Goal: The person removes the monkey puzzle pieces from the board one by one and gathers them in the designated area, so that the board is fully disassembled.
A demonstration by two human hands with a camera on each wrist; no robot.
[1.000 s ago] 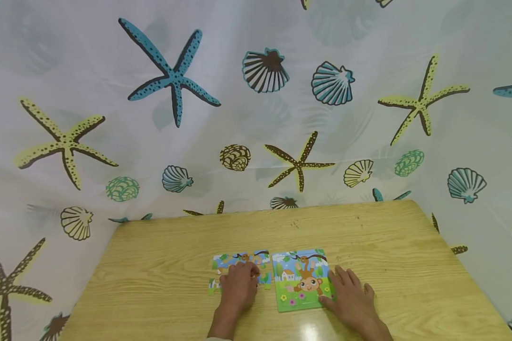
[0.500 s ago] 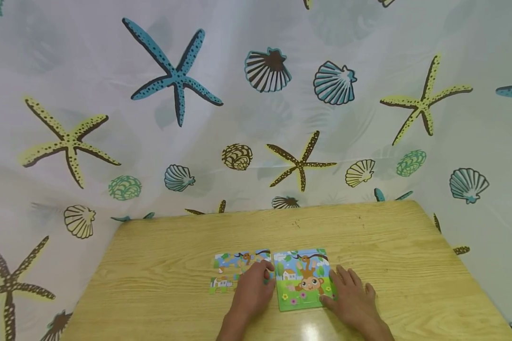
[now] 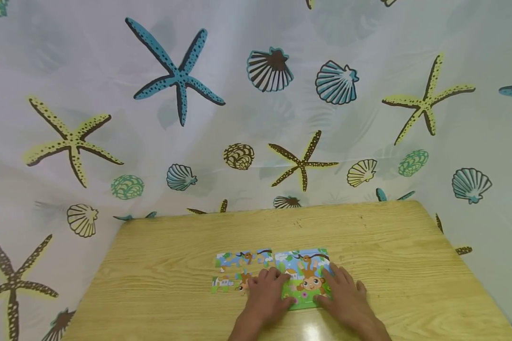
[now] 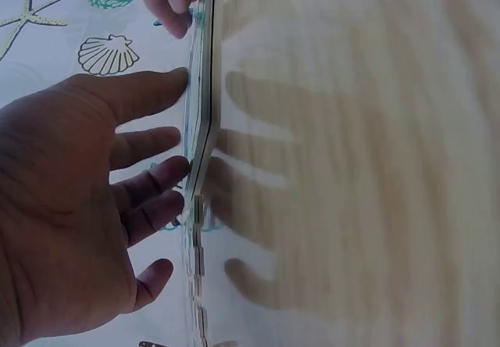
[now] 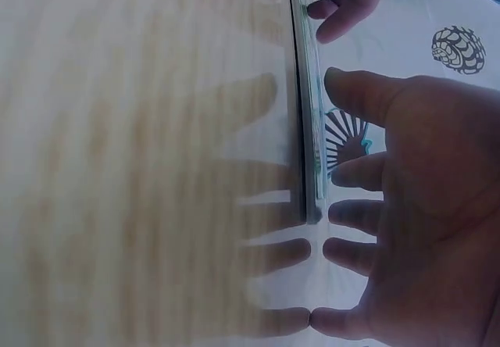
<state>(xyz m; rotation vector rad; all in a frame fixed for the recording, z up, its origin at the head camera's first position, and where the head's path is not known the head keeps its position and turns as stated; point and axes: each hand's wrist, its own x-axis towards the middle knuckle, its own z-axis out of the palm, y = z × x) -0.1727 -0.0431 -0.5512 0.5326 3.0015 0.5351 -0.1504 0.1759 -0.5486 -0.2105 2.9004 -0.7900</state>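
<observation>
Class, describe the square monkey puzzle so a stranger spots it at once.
Over the wooden table, find the left hand and right hand. The square monkey puzzle lies between them, its picture filling one square, unlike the gapped puzzle pieces on its left.

Wht cloth (image 3: 234,28) w/ starfish (image 3: 179,76) & shell prints (image 3: 337,84) behind wood tbl (image 3: 162,255)

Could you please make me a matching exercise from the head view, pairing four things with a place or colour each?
1. puzzle board
2. loose puzzle pieces
3. table
4. cloth

A. whitish, printed with starfish and shells
B. left of the puzzle board
C. yellowish-brown wood grain
D. right of the loose puzzle pieces

Pairs: 1-D, 2-B, 3-C, 4-A
</observation>
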